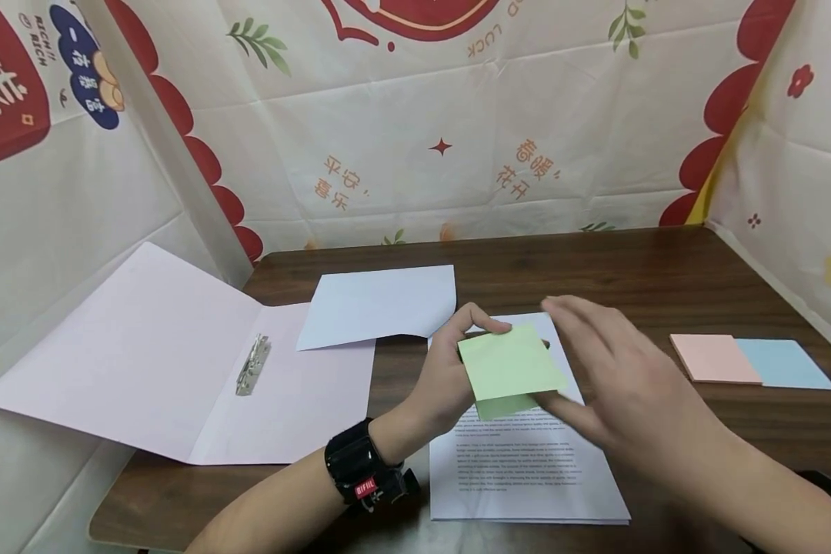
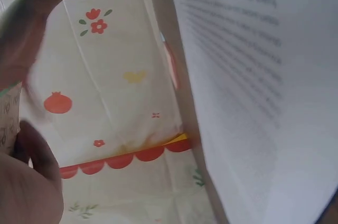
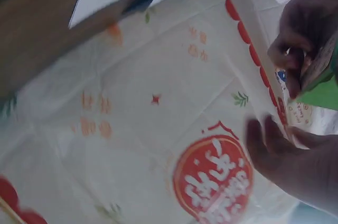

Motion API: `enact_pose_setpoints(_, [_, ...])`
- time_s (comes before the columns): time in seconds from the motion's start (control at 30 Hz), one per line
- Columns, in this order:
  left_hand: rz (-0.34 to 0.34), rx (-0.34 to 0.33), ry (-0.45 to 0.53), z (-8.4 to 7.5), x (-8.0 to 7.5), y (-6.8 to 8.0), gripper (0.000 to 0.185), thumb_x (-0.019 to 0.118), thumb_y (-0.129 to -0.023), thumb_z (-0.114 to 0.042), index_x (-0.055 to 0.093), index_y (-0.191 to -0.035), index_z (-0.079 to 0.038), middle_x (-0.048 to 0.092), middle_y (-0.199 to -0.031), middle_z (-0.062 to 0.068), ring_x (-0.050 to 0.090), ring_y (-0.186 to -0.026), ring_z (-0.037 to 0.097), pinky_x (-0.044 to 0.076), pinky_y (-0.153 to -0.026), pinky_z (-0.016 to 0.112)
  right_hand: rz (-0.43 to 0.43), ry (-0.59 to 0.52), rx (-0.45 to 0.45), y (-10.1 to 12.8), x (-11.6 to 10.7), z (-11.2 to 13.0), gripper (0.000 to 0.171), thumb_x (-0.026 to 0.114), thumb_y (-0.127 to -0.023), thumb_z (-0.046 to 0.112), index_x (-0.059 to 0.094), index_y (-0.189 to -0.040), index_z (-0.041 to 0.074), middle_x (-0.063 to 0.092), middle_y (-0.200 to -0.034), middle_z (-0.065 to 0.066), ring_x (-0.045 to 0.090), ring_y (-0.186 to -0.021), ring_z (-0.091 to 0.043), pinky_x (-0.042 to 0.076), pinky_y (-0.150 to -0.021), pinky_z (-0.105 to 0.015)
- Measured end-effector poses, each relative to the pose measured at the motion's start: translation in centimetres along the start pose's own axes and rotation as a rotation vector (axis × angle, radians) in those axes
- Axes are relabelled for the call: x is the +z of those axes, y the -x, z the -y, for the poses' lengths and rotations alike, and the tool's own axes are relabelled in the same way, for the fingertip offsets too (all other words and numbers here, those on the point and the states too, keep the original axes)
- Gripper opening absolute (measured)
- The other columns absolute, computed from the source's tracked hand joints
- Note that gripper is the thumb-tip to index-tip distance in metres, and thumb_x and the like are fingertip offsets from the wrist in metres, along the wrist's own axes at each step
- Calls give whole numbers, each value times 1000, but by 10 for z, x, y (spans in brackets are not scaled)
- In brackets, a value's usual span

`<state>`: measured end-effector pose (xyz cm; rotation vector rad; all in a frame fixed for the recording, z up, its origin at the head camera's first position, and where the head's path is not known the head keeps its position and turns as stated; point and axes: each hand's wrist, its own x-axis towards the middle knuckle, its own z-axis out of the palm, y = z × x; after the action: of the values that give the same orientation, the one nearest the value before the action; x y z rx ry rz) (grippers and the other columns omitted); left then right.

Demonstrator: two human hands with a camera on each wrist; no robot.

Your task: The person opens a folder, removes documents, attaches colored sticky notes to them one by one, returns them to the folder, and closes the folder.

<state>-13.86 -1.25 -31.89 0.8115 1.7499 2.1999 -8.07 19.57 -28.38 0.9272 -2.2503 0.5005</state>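
A pad of light green sticky notes (image 1: 512, 362) is held by my left hand (image 1: 443, 377) above the printed sheets (image 1: 519, 477). A second green layer shows under the pad's front edge. The left wrist view shows the pad's patterned underside (image 2: 9, 118), with my left hand (image 2: 31, 187) gripping it. To the right of the pad, my right hand (image 1: 623, 377) is raised with its fingers extended. Its thumb is near the pad's lower right corner; whether it touches is unclear. In the right wrist view, my right hand (image 3: 290, 160) looks blurred and holds nothing visible.
An open pale folder (image 1: 305, 392) with a metal clip (image 1: 253, 365) lies at the left. A blank white sheet (image 1: 381, 304) overlaps its corner. Pink (image 1: 716, 358) and blue (image 1: 785, 363) note pads lie at the right. A patterned cloth (image 1: 457, 100) surrounds the table.
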Motion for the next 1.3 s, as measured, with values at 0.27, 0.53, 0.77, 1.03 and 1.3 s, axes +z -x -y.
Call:
enact_pose_setpoints(0.27, [83,419,-386,-1,-5,-4,22,75,-91,8,71,-112,7,69,-133,29,71,-117,18,59,-89,23,332,-744,720,9,1,-13,18,60,-109,14,72,-110,0,69,-68,-3,65,-58,-23,55,-58,-33])
enact_pose_setpoints(0.53, [-95,1236,-1326,-5,-18,-12,22,87,-87,-14,82,-108,-9,81,-97,2,73,-92,18,60,-88,24,335,-826,832,5,0,-16,26,60,-108,14,69,-113,-9,72,-72,-7,67,-59,-22,60,-56,-36])
enact_pose_setpoints(0.77, [-110,1342,-1391,-15,-19,-13,16,74,-101,-16,80,-110,-4,82,-93,3,78,-81,13,63,-83,23,324,-655,917,6,7,-35,29,64,-108,22,72,-107,-6,72,-71,-7,69,-59,-18,63,-59,-34])
enact_pose_setpoints(1.03, [-93,1351,-1471,-18,-30,-7,18,80,-90,-2,80,-108,-6,82,-93,2,78,-82,13,62,-80,24,329,-342,946,16,-18,-122,50,62,-107,48,67,-102,-1,71,-70,-3,70,-65,-16,56,-64,-26])
enact_pose_setpoints(1.3, [-70,1265,-1508,-7,-37,0,13,78,-92,-3,80,-103,-10,82,-94,0,78,-84,14,62,-81,25,670,-438,1098,47,-16,-186,37,59,-111,29,64,-100,-6,63,-74,-3,73,-67,-11,64,-65,-30])
